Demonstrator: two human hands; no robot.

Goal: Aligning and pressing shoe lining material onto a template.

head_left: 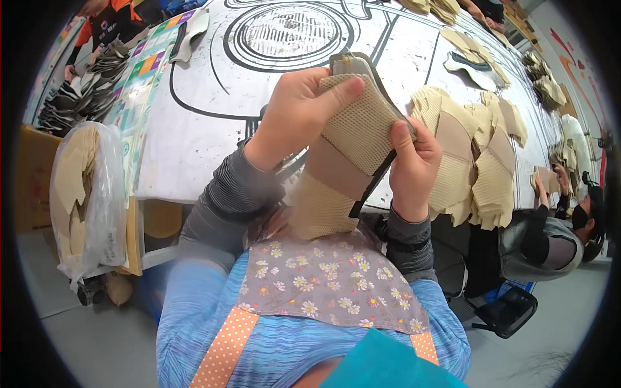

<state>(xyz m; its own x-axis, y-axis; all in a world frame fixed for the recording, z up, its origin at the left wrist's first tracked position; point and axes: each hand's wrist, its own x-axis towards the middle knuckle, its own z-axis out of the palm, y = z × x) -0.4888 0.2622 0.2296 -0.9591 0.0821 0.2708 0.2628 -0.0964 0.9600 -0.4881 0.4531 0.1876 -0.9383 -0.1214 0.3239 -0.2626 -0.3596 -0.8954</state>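
Observation:
Both hands hold one beige mesh fabric piece up in front of my chest, over the table's near edge. It has a smooth tan band across its middle and a black strip down its right edge. My left hand is closed on its upper left, thumb lying across the mesh near the top. My right hand pinches the right edge beside the black strip. The layers look folded at the top, where a greyish inner side shows. The lower end of the piece hangs down toward my flowered apron.
Stacks of similar beige pieces lie to the right, overhanging the table. A clear plastic bag of beige pieces stands at left, near dark piles. Other people work at far left and right; a black chair stands at lower right.

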